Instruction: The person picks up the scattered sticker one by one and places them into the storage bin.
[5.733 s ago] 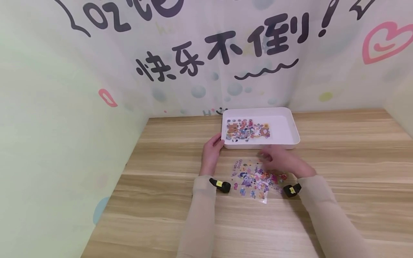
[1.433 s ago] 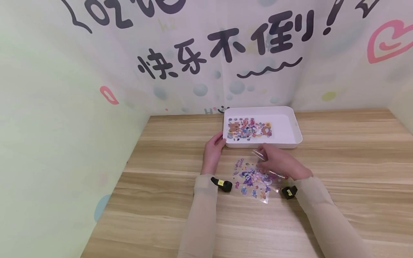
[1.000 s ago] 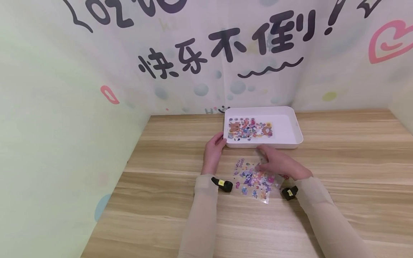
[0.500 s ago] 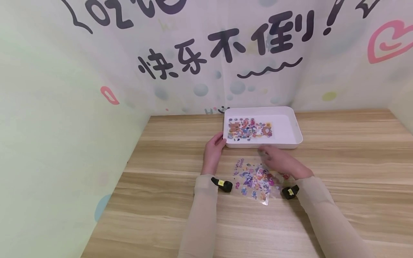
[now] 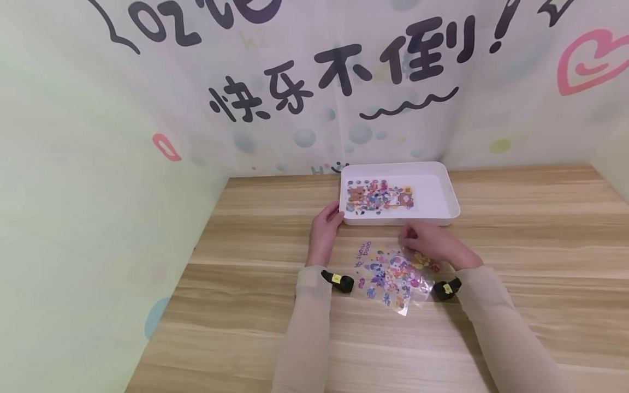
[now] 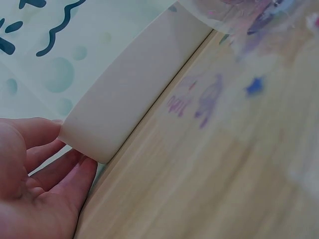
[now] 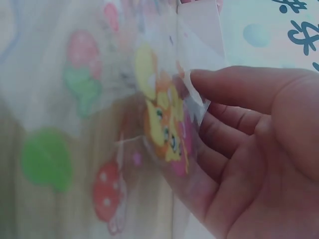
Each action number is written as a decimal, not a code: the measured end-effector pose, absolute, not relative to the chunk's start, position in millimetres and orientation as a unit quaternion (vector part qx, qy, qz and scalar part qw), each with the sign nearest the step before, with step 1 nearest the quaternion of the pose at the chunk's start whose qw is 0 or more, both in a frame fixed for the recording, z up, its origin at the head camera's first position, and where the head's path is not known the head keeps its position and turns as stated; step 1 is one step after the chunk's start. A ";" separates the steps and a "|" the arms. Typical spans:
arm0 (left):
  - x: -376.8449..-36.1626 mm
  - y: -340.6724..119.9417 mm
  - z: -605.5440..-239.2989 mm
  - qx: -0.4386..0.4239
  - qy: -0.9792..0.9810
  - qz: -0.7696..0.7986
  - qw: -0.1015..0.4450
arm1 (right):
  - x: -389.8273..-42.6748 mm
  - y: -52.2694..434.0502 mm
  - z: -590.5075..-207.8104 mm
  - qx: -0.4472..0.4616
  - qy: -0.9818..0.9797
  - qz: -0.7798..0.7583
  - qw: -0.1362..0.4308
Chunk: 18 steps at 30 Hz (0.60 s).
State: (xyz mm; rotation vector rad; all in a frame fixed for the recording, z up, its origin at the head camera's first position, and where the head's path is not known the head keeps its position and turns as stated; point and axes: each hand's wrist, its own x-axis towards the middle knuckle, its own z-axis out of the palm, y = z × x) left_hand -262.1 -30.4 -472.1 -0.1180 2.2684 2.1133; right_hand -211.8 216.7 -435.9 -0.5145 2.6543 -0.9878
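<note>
The left hand [image 5: 322, 234] is gripping the tray [image 5: 436, 199] at eight o'clock while the right hand [image 5: 434, 243] is pinching a sticker sheet [image 7: 164, 130], likely separating layers, needing careful lifting next.

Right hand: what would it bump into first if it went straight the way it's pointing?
Probably the near side of the tray. The right hand, pinching a sticker sheet, points that way in the head view, but its height is hard to tell.
</note>
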 end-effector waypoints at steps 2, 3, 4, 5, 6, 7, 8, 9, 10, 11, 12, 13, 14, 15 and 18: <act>-262.1 -30.5 -472.5 -0.039 0.732 0.680 0.018 | -211.7 217.5 -435.4 -0.173 0.910 -0.349 0.141; -262.0 -30.5 -472.5 -0.039 0.733 0.678 0.018 | -211.5 217.8 -435.0 -0.170 0.909 -0.352 0.144; -262.1 -30.4 -472.6 -0.039 0.734 0.678 0.018 | -211.6 218.4 -434.8 -0.167 0.908 -0.356 0.146; -262.2 -30.3 -472.7 -0.039 0.733 0.678 0.017 | -211.7 219.0 -434.8 -0.164 0.907 -0.359 0.148; -262.3 -30.3 -472.8 -0.039 0.733 0.679 0.017 | -211.8 219.5 -434.6 -0.161 0.906 -0.362 0.149; -262.5 -30.2 -472.8 -0.040 0.733 0.679 0.017 | -212.0 220.2 -434.6 -0.158 0.906 -0.364 0.148; -262.6 -30.2 -472.7 -0.039 0.733 0.679 0.016 | -212.2 220.7 -434.5 -0.156 0.906 -0.365 0.145; -262.6 -30.1 -472.5 -0.038 0.732 0.680 0.014 | -212.4 221.4 -434.4 -0.155 0.906 -0.367 0.142; -262.7 -30.1 -472.4 -0.038 0.732 0.680 0.014 | -212.7 222.3 -434.4 -0.155 0.906 -0.368 0.139; -262.7 -30.0 -472.2 -0.039 0.733 0.679 0.014 | -213.0 222.8 -434.3 -0.155 0.906 -0.369 0.136; -262.7 -30.0 -472.0 -0.039 0.733 0.679 0.014 | -213.4 223.5 -434.2 -0.153 0.906 -0.371 0.132; -262.7 -30.1 -471.8 -0.039 0.733 0.679 0.014 | -213.7 224.2 -434.1 -0.151 0.906 -0.373 0.130; -262.6 -30.1 -471.6 -0.039 0.733 0.679 0.014 | -214.2 224.8 -434.2 -0.149 0.905 -0.376 0.129; -262.5 -30.2 -471.5 -0.040 0.734 0.678 0.016 | -214.5 225.6 -434.1 -0.147 0.905 -0.378 0.128; -262.1 -30.4 -471.2 -0.041 0.733 0.679 0.019 | -215.0 227.0 -432.9 -0.140 0.903 -0.387 0.122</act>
